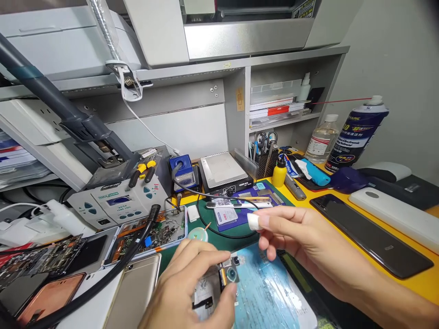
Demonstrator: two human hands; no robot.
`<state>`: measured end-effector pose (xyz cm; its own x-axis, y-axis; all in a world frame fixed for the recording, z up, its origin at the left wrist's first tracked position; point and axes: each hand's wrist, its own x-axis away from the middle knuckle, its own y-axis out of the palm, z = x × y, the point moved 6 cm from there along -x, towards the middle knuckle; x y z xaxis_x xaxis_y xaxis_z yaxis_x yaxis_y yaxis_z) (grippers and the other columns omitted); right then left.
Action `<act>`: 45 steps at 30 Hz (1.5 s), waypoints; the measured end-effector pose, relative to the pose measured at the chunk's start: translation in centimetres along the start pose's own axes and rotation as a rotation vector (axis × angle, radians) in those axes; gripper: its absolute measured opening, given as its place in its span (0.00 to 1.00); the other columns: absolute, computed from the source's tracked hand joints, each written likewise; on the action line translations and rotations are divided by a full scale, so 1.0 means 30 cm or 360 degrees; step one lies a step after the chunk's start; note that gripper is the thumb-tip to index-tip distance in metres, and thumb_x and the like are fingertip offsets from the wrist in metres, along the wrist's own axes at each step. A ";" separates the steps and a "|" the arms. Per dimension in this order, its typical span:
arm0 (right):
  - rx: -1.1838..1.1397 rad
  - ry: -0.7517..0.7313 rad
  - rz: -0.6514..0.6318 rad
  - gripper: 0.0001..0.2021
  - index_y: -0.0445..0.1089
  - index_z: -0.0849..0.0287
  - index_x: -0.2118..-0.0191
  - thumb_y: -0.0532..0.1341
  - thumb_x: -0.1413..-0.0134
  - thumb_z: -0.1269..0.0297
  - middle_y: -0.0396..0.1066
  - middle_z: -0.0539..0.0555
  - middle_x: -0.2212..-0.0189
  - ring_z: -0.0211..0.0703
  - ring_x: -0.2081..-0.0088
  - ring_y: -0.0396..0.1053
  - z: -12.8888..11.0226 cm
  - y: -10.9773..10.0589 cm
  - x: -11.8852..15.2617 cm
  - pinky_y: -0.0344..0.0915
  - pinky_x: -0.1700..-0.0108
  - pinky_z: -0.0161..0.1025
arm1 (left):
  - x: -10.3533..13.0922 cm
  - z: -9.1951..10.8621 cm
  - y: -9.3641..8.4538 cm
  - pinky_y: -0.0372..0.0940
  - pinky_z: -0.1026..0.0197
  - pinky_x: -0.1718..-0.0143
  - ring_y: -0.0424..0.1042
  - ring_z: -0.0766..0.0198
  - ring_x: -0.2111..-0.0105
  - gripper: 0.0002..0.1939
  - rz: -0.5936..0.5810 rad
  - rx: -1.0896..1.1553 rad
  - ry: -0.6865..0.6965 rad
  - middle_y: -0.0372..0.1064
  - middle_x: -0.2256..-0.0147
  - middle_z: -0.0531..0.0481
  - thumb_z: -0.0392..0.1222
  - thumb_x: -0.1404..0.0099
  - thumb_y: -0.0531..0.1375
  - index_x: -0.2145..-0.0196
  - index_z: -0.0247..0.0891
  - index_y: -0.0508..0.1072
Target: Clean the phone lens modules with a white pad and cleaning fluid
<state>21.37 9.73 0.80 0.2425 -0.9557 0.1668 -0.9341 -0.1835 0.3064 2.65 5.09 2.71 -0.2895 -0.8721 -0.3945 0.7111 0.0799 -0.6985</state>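
My left hand (195, 283) grips the top end of an opened phone (206, 297) at the bottom centre, thumb and forefinger on either side of its camera module (232, 274). Part of the phone is hidden behind the hand. Under and beside it lies a light blue, scratched pad (267, 288). Above the pad, my right hand (291, 233) pinches a small folded white wipe (254, 222) between thumb and fingers. The wipe is apart from the phone.
A black cable (137, 246) arcs across the left side, near a parts tray (171, 228) and a gold phone (133, 292). A dark phone (370, 233) lies at right. Behind stand a yellow bottle (279, 173) and a spray can (356, 132).
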 end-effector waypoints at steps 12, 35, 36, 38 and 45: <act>-0.0067 -0.0202 0.0037 0.10 0.83 0.64 0.64 0.72 0.48 0.62 0.75 0.54 0.71 0.36 0.72 0.71 -0.062 -0.028 0.005 0.69 0.72 0.31 | -0.055 0.032 0.150 0.64 0.41 0.50 0.67 0.48 0.53 0.09 -0.0234 -0.0312 -0.0159 0.70 0.57 0.43 0.39 0.36 0.58 0.59 0.38 0.74; -0.0025 -0.0199 -0.0038 0.10 0.82 0.64 0.62 0.72 0.47 0.62 0.76 0.55 0.68 0.37 0.69 0.71 -0.050 -0.014 0.019 0.68 0.72 0.30 | 0.035 0.069 -0.006 0.59 0.47 0.50 0.66 0.52 0.55 0.07 -0.0613 -0.0566 -0.0186 0.70 0.59 0.49 0.39 0.37 0.61 0.59 0.42 0.75; -0.0023 -0.0198 -0.0037 0.10 0.82 0.63 0.62 0.72 0.48 0.62 0.76 0.55 0.68 0.37 0.69 0.71 -0.051 -0.013 0.019 0.68 0.72 0.31 | 0.030 0.066 -0.009 0.60 0.48 0.52 0.66 0.52 0.56 0.06 -0.0609 -0.0561 -0.0206 0.69 0.61 0.50 0.39 0.37 0.61 0.61 0.41 0.74; -0.0021 -0.0192 -0.0042 0.11 0.83 0.63 0.62 0.73 0.49 0.62 0.76 0.55 0.67 0.37 0.70 0.71 -0.050 -0.011 0.020 0.68 0.72 0.31 | 0.024 0.062 -0.012 0.61 0.51 0.57 0.66 0.54 0.60 0.04 -0.0583 -0.0570 -0.0242 0.68 0.63 0.50 0.39 0.38 0.61 0.64 0.40 0.72; 0.0004 -0.0157 -0.0072 0.12 0.83 0.62 0.60 0.74 0.52 0.65 0.76 0.55 0.67 0.39 0.69 0.71 -0.040 0.002 0.020 0.68 0.72 0.31 | 0.034 0.034 0.014 0.62 0.54 0.58 0.67 0.55 0.59 0.03 -0.0554 -0.0361 -0.0345 0.68 0.62 0.51 0.36 0.37 0.58 0.64 0.42 0.70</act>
<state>21.77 9.43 2.06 0.2574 -0.9645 0.0596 -0.9234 -0.2274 0.3092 3.30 3.73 2.63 -0.3283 -0.9446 0.0036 0.4306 -0.1531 -0.8895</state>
